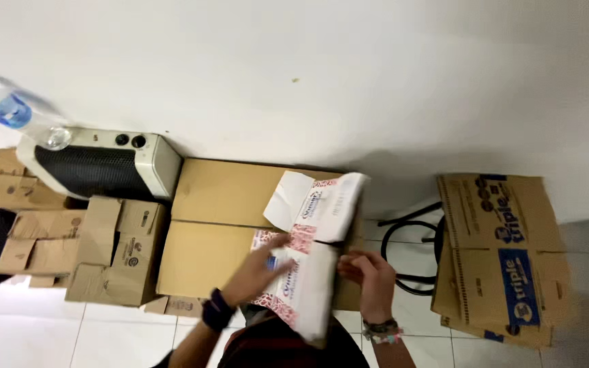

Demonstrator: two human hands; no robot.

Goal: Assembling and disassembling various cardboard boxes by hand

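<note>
A white paper package [306, 289] with red patterned edges and a blue mark lies tilted over the front of a large brown cardboard box [219, 225]. My left hand [260, 271], with a dark band on its wrist, presses on the package's left side. My right hand [368, 271], with bead bracelets on its wrist, grips the right edge. A second white package of the same kind [325, 204], with an open flap, lies just behind on the box top.
At the left, a white heater with a black grille [100, 167] carries a plastic water bottle [15, 112]. Small open cardboard boxes [114, 249] stand below it. A flattened printed carton [502, 255] and a black metal frame [407, 249] are on the right. Behind is a white wall.
</note>
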